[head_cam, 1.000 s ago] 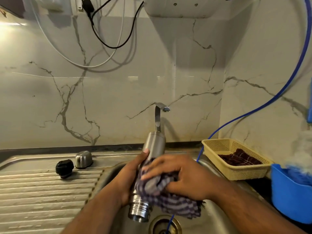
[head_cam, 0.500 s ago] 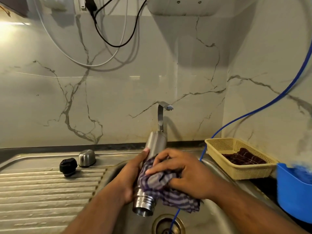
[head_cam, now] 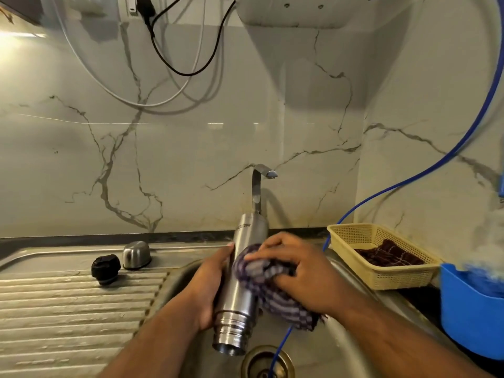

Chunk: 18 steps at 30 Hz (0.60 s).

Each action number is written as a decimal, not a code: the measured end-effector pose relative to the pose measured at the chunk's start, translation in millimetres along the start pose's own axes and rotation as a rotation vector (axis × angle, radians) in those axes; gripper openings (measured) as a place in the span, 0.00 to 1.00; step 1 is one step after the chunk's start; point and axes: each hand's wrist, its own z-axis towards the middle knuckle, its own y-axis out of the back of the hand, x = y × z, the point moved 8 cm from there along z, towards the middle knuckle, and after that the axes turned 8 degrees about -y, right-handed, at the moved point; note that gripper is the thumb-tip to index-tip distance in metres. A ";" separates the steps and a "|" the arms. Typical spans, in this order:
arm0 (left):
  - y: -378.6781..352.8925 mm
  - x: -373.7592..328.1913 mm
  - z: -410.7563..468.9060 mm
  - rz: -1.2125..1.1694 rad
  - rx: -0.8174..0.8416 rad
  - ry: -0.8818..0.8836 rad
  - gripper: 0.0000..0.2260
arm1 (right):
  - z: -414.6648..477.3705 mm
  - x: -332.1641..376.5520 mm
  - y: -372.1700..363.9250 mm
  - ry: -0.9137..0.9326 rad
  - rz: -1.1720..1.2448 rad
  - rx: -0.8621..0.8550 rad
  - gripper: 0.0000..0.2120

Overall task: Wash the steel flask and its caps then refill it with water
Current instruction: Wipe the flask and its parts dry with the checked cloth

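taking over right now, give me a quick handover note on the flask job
Left hand grips the steel flask over the sink, open mouth tilted down toward the drain.
Right hand holds a striped cloth against its body.
Black cap and steel cap sit close together on the drainboard.
Done: both caps off, flask under the cloth.
To do: finish the flask, caps (cannot tell if washed), refill, recap. No water shows at the tap.
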 end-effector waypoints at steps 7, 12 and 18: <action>-1.1 -6.0 -6.7 -0.050 0.050 0.019 0.30 | -9.1 29.7 -16.9 0.130 -0.044 0.135 0.26; -11.7 -3.0 -2.5 -0.007 0.143 0.012 0.33 | 3.6 -19.0 32.7 -0.065 0.116 -0.330 0.21; -26.5 2.7 -6.2 0.039 0.192 -0.002 0.29 | -2.8 -13.8 33.2 -0.068 0.061 -0.474 0.28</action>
